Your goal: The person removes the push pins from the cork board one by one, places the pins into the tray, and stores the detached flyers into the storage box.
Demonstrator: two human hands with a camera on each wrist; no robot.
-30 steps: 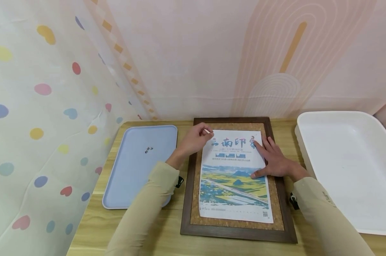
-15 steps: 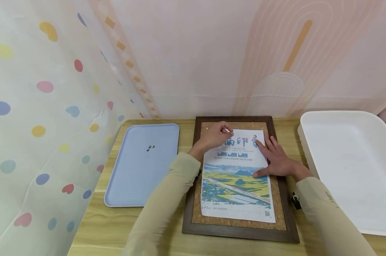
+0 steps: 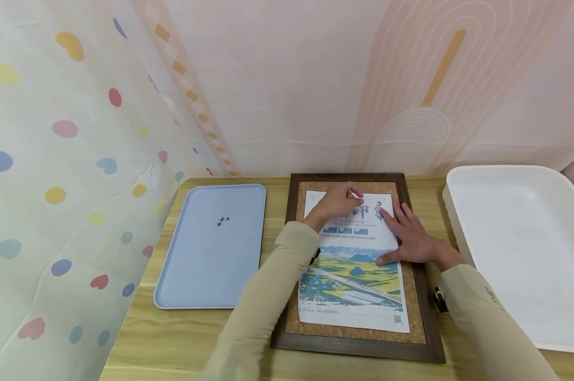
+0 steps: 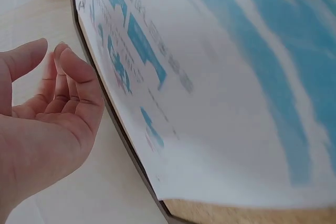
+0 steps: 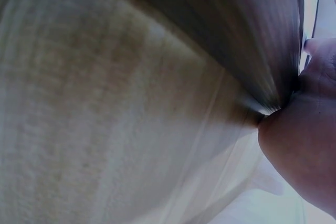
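— Wood table (image 3: 182, 338), white bin (image 3: 520, 254) right, blue tray (image 3: 210, 254) left — what lies between?
— Cork board (image 3: 412, 296) in a dark frame; a glossy poster (image 3: 351, 280) lies flat on it.
— The hands?
— Right hand (image 3: 412, 241) spread flat, likely pinning the sheet; left hand (image 3: 336, 203) curled, fingertips pinched above the top edge — pin unseen. Two pins (image 3: 224, 220) lie in the tray.
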